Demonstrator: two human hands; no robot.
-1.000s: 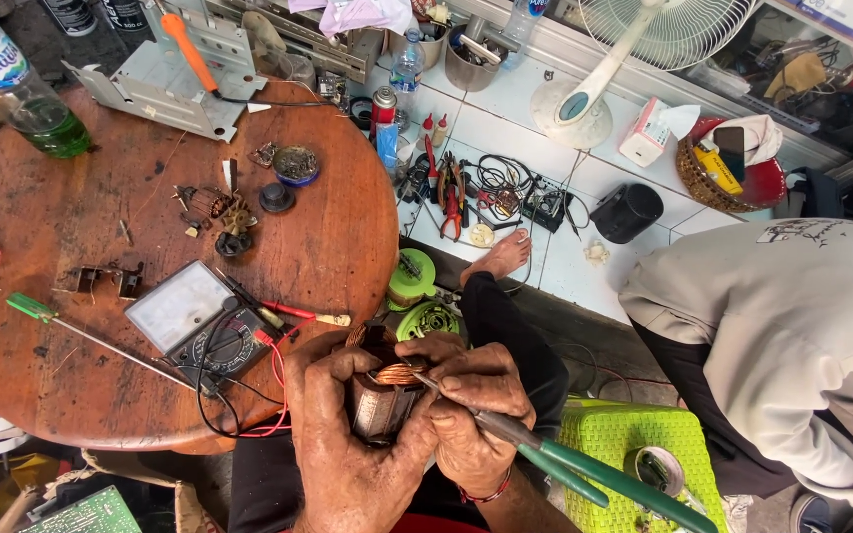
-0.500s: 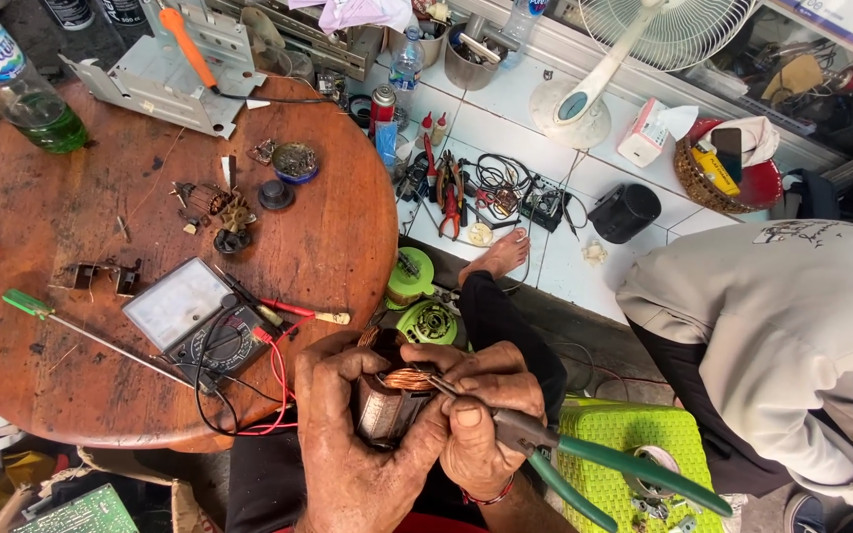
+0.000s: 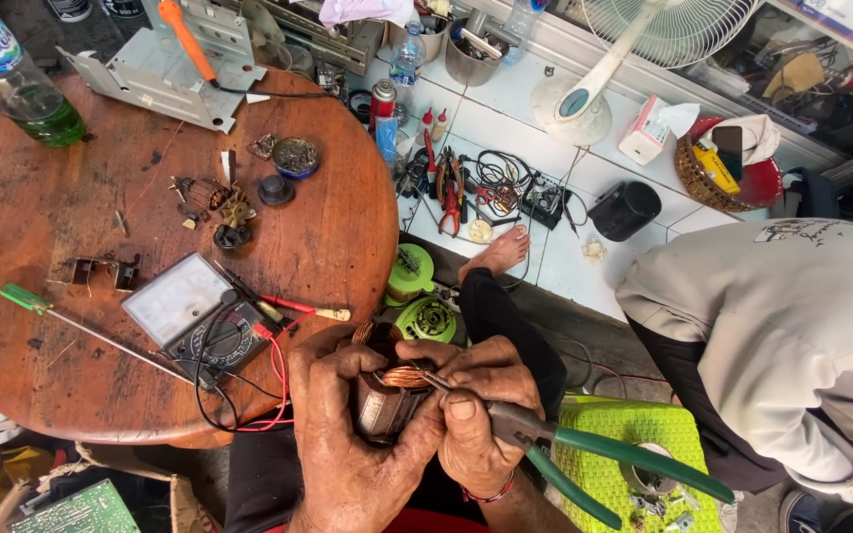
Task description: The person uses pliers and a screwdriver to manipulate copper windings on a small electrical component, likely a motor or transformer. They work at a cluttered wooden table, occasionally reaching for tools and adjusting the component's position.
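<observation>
Head view, looking down over a round wooden table (image 3: 81, 237) with a tiled floor to its right.

Left hand (image 3: 352, 439): fingers wrapped tight around a small motor stator (image 3: 387, 400), a metal core with copper winding showing at its top. It is held near the bottom centre of view, just off the near right edge of the table, over the person's lap.

Right hand (image 3: 476, 415): fingers closed around the green handles of a pair of pliers (image 3: 565, 449). The pliers' tip lies on the copper winding; whether it grips a wire there cannot be told. Handles run out to the right, over a green plastic stool (image 3: 634, 464).

On the table, near side: an analogue meter (image 3: 194, 316) with red and black leads, touching or just beside a green-handled screwdriver (image 3: 71, 321) that lies to its left. Farther back, small motor parts (image 3: 219, 202) sit around the middle and a round tin (image 3: 295, 156) just beyond them. Far left edge: a plastic bottle (image 3: 27, 84) with green liquid. Far side: a grey metal bracket (image 3: 165, 69) with an orange-handled tool across it.

On the floor, right of the table: a bare foot (image 3: 499, 252), scattered hand tools and cables, a white fan (image 3: 634, 49) at the far side. Another person in a light grey top (image 3: 772, 326) bends over at the right edge.
</observation>
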